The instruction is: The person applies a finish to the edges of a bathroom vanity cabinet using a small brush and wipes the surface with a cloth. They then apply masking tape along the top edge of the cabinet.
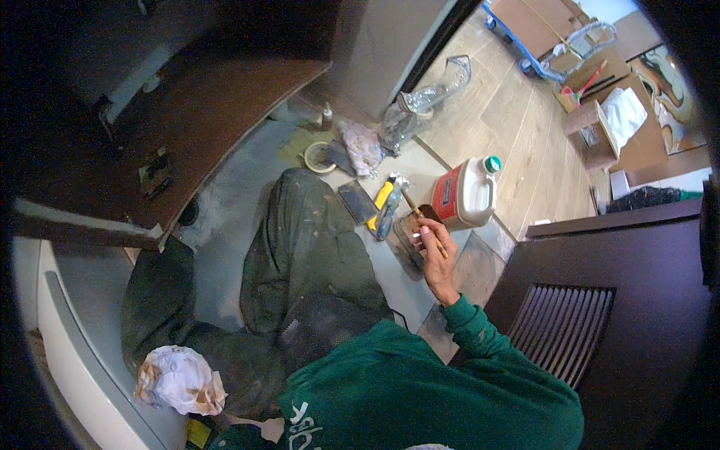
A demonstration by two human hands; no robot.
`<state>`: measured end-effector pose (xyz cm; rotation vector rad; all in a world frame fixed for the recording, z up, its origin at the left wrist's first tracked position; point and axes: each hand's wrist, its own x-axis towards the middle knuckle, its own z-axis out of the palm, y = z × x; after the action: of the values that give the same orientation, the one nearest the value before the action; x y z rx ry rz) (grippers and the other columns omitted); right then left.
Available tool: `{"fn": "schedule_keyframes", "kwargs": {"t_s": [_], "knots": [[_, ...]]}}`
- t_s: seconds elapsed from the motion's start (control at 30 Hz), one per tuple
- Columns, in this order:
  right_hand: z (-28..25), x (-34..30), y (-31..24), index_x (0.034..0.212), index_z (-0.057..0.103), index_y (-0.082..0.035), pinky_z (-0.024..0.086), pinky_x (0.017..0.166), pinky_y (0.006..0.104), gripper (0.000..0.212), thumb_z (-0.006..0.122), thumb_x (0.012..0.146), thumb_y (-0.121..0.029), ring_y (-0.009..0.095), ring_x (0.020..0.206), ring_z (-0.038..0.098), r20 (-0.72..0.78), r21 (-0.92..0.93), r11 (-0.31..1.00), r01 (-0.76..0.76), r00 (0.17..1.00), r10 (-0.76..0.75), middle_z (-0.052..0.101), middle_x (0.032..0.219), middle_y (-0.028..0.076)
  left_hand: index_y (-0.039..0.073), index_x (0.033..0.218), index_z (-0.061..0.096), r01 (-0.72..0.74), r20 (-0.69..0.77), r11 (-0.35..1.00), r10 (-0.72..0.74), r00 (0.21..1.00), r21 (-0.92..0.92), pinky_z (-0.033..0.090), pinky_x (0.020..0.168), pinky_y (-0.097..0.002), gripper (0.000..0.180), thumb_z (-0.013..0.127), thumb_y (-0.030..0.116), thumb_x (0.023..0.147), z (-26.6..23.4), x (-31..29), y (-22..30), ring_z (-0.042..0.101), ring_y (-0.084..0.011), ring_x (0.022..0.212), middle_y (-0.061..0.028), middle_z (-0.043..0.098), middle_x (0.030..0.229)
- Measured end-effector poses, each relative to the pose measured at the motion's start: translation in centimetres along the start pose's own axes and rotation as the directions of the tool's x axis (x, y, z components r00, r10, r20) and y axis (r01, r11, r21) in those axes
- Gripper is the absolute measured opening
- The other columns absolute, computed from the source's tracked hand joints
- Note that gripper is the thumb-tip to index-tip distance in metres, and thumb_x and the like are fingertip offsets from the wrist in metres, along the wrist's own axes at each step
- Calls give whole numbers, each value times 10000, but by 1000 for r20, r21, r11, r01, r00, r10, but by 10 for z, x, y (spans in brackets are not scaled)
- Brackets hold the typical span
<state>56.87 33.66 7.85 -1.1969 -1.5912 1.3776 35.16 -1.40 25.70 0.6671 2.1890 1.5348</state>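
Note:
My right hand (435, 251) is closed around a thin wooden-handled brush (415, 204), held slanted over a dark shallow tray (405, 244). A small white stick-like bit shows at its fingers; I cannot tell what it is. Just beyond stands a pale plastic jug (475, 196) with a red label and green cap. At the lower left, a crumpled white rag (178, 379) with brown stains covers most of my left hand (262, 428), which holds it. Only some skin near the wrist shows; the fingers are hidden.
Beyond my knee lie a yellow-handled tool (384, 193), a dark flat block (357, 202), a tape roll (319, 158), a pinkish rag (361, 148) and a small bottle (327, 118). A brown cabinet panel (225, 97) overhangs the left. A dark louvred door (630, 300) stands right.

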Motion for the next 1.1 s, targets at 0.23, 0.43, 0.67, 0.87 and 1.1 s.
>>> {"fn": "schedule_keyframes", "kwargs": {"t_s": [0.23, 0.43, 0.67, 0.87, 1.1], "knots": [[-32, -35, 32, 1092, 620, -26, 480, 735, 319, 246, 524, 1010, -237, 168, 818, 595, -87, -464, 885, 26, 993, -75, 629, 898, 88, -51, 1164, 602, 10, 20, 998, -11, 1000, 55, 455, 952, -411, 507, 729, 138, 711, 10, 11, 6, 580, -315, 1091, -201, 584, 1209], [-29, -19, 51, 1156, 605, -41, 494, 769, 434, 277, 550, 965, -233, 350, 855, 640, -37, -752, 659, 37, 995, -98, 648, 914, 203, -55, 1201, 588, -9, 17, 995, 7, 1000, 96, 447, 976, -418, 547, 730, 146, 713, 13, 14, 12, 569, -320, 1124, -208, 569, 1252], [-10, -17, 50, 1224, 533, -42, 485, 693, 486, 364, 568, 881, -157, 411, 792, 628, 18, -738, 674, 33, 999, -29, 622, 821, 199, -60, 1245, 572, -61, -25, 981, 67, 997, 187, 439, 1004, -426, 593, 731, 155, 715, 0, 7, 30, 556, -326, 1162, -216, 553, 1302], [-67, -90, 74, 1171, 564, -63, 494, 659, 448, 337, 592, 839, -111, 342, 801, 606, 376, -646, 742, 181, 921, 103, 611, 952, 143, -64, 1282, 558, -49, -210, 700, 278, 937, 712, 432, 1028, -433, 633, 732, 163, 717, -34, 6, 26, 545, -331, 1195, -223, 538, 1344], [-189, -76, 193, 1156, 561, -57, 409, 947, 451, 273, 547, 942, -227, 377, 1096, 504, -197, -920, 350, -179, 980, -17, 532, 1155, 187, 60, 1379, 521, 47, -71, 88, 284, 956, 995, 151, 1166, -555, 775, 718, 452, 739, -8, 7, -18, 347, -398, 1391, -188, 408, 1489]]}}
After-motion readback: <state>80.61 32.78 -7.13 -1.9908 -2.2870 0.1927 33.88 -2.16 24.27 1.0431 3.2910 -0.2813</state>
